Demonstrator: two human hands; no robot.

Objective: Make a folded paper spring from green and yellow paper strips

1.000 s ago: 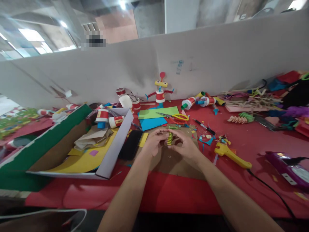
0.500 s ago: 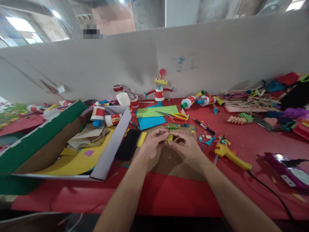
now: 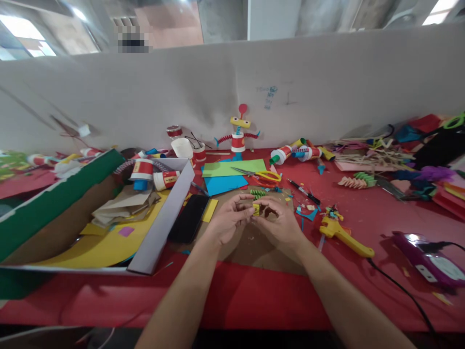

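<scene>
Between my two hands is a small yellow folded paper strip [image 3: 256, 209] with dark bands, like a paper spring. My left hand [image 3: 232, 218] pinches its left side with thumb and fingers. On the other side my right hand [image 3: 279, 217] grips it, fingers curled. Both are held above a brown cardboard sheet [image 3: 250, 249]. Just behind the fingers lies a green paper spring [image 3: 257, 194]. Yellow-handled scissors [image 3: 267, 175] rest farther back on green paper [image 3: 218, 169] and blue paper [image 3: 225, 185].
At left stands an open box [image 3: 163, 218] with paper and cup figures, beside a black phone [image 3: 189, 219]. A yellow glue gun [image 3: 347, 237] with its cord lies at right, near a purple device [image 3: 430, 259]. A paper-cup robot [image 3: 238, 141] stands at the back.
The view has shifted slightly, so things on the table sit a little farther left. Both hands still hold the yellow strip, with the left fingers slightly repositioned.
</scene>
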